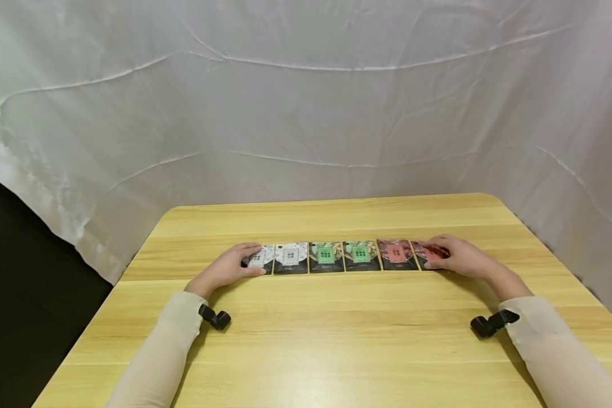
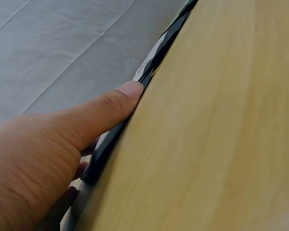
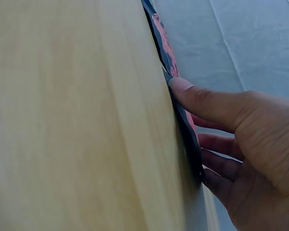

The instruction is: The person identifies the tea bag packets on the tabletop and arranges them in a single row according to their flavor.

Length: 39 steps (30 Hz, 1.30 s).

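Note:
Several flat pouches lie side by side in a straight row on the table. My left hand (image 1: 228,264) holds the white-and-black pouch (image 1: 268,260) at the left end, thumb along its near edge and fingers round its outer side. Beside it lies another white pouch (image 1: 292,258), then two green ones, a green pouch (image 1: 326,256) and its twin (image 1: 361,255). A red pouch (image 1: 398,254) follows. At the right end, the last red pouch (image 3: 187,130) is partly covered by my right hand (image 1: 464,259), its thumb on the near edge and its fingers at the outer side.
The light wooden table (image 1: 326,328) has rounded far corners. A pale curtain (image 1: 306,124) hangs behind it and along the right side. A dark area (image 1: 25,283) lies off the left edge. Small black wrist cameras sit on both cuffs.

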Each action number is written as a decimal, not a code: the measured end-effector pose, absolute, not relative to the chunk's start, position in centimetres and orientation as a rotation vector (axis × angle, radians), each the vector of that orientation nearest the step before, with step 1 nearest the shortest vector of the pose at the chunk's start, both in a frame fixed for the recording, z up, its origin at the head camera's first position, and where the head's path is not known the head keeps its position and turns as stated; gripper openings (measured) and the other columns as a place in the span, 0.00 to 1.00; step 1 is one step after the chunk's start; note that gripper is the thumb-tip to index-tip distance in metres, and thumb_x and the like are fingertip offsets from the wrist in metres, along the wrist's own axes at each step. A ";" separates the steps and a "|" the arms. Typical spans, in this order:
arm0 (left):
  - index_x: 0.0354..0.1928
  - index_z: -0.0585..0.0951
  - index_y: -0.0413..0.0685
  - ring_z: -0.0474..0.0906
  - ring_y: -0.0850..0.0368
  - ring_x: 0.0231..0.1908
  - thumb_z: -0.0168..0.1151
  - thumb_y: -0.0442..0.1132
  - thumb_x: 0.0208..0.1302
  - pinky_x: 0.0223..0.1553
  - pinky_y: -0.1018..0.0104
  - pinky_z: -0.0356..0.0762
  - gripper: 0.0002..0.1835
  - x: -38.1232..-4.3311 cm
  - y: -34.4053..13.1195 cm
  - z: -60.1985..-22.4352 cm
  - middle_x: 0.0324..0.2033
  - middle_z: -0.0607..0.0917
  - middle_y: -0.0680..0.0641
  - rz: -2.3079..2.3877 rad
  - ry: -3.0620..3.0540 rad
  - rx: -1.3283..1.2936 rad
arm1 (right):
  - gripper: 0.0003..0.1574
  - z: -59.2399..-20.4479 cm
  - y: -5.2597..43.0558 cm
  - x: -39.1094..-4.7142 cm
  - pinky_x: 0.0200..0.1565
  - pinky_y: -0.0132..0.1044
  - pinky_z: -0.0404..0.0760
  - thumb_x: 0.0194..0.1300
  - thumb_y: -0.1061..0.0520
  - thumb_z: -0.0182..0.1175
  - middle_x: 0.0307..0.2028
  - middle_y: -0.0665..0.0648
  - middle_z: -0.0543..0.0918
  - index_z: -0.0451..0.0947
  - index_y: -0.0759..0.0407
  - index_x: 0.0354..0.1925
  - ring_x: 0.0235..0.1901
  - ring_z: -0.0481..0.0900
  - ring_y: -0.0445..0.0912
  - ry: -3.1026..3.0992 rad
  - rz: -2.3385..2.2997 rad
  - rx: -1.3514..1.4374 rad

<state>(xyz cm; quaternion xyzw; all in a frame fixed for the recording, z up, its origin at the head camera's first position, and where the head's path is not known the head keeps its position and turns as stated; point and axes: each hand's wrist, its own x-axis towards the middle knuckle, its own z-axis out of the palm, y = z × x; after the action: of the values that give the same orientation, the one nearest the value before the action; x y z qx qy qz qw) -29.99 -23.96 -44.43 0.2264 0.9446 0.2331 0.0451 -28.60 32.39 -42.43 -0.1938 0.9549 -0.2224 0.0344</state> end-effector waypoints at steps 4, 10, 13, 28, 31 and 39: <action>0.72 0.66 0.47 0.58 0.39 0.69 0.63 0.66 0.59 0.69 0.42 0.55 0.45 -30.1 -24.2 -44.6 0.70 0.65 0.41 0.707 2.896 0.702 | 0.47 -42.4 32.2 -28.7 0.60 0.68 0.62 0.62 0.36 0.65 0.62 0.75 0.67 0.69 0.65 0.67 0.62 0.63 0.71 2.937 -0.685 -0.593; 0.72 0.66 0.47 0.58 0.39 0.69 0.62 0.68 0.59 0.69 0.43 0.56 0.47 -30.1 -24.6 -44.6 0.70 0.65 0.40 0.705 2.897 0.709 | 0.47 -42.5 31.9 -28.7 0.61 0.67 0.62 0.62 0.36 0.65 0.63 0.75 0.68 0.69 0.64 0.67 0.62 0.63 0.71 2.939 -0.678 -0.608; 0.73 0.66 0.48 0.58 0.40 0.70 0.62 0.67 0.59 0.69 0.43 0.56 0.46 -30.0 -24.6 -44.6 0.70 0.65 0.41 0.694 2.895 0.697 | 0.47 -42.5 31.8 -28.6 0.61 0.67 0.61 0.62 0.36 0.65 0.63 0.75 0.67 0.69 0.64 0.67 0.63 0.63 0.71 2.937 -0.677 -0.601; 0.72 0.67 0.45 0.58 0.38 0.69 0.62 0.67 0.59 0.69 0.42 0.55 0.46 -30.1 -24.4 -44.0 0.69 0.66 0.39 0.664 2.893 0.739 | 0.41 -42.1 31.9 -28.3 0.60 0.66 0.63 0.65 0.38 0.62 0.63 0.73 0.68 0.71 0.64 0.65 0.62 0.65 0.70 2.956 -0.717 -0.630; 0.71 0.68 0.43 0.59 0.39 0.69 0.63 0.65 0.60 0.69 0.43 0.55 0.45 -30.4 -24.4 -43.7 0.69 0.67 0.39 0.667 2.914 0.773 | 0.39 -41.8 32.1 -28.3 0.60 0.67 0.64 0.67 0.39 0.61 0.62 0.73 0.68 0.72 0.64 0.64 0.61 0.65 0.70 2.970 -0.716 -0.650; 0.71 0.67 0.44 0.58 0.40 0.70 0.61 0.66 0.60 0.69 0.44 0.54 0.45 -30.6 -24.1 -42.6 0.70 0.66 0.41 0.685 2.923 0.789 | 0.39 -40.5 32.5 -27.9 0.60 0.68 0.63 0.68 0.41 0.60 0.62 0.74 0.69 0.70 0.67 0.65 0.62 0.65 0.71 3.036 -0.647 -0.626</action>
<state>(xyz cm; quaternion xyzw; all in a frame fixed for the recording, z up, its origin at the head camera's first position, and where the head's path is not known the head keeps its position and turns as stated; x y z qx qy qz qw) -30.58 -24.12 -42.64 0.2541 0.9415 0.2206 0.0188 -27.85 32.54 -40.51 -0.1978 0.9586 -0.2044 -0.0127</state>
